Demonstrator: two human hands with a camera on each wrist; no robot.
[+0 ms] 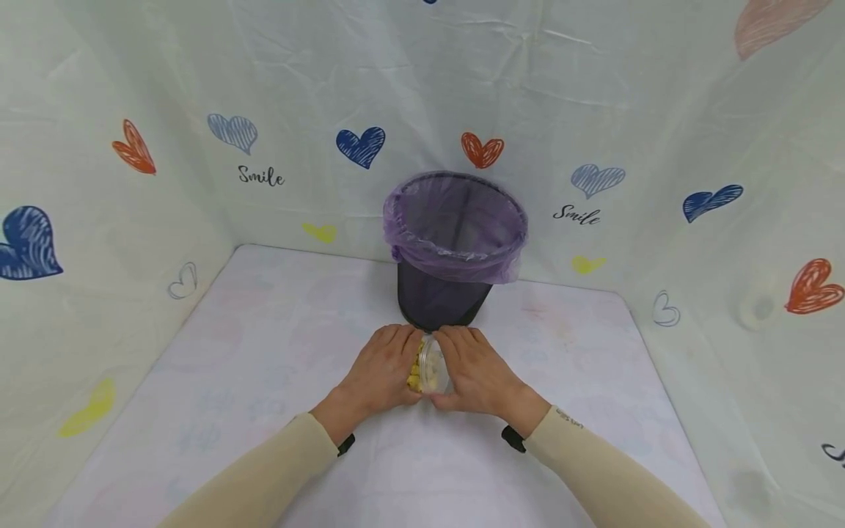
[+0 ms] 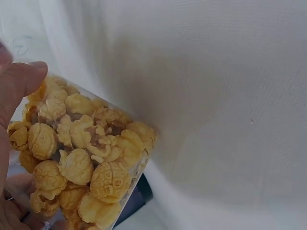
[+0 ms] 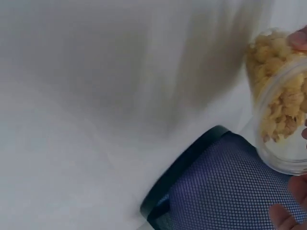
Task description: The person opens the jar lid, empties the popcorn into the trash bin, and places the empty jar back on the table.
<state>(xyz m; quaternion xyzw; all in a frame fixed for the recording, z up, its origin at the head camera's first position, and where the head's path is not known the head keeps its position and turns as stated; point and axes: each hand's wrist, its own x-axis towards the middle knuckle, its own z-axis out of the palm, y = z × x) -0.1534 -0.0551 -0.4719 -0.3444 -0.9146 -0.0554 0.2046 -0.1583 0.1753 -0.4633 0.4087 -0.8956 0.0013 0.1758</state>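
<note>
A clear jar of golden popcorn (image 2: 81, 158) lies between my hands, tipped on its side, just in front of the bin. My left hand (image 1: 383, 370) grips the jar's body, its thumb (image 2: 24, 81) pressed along the wall. At the jar's right end is a round transparent lid (image 1: 436, 372), and my right hand (image 1: 478, 374) holds it with thumb and fingers spread around the rim. Popcorn shows through the lid in the right wrist view, where the fingers (image 3: 298, 189) lie by its lower edge.
Behind the hands stands a dark mesh bin (image 1: 432, 297) lined with a purple plastic bag (image 1: 455, 264). A white cloth (image 1: 264, 337) covers the table. White sheets printed with hearts (image 1: 361, 147) hang at the back and both sides.
</note>
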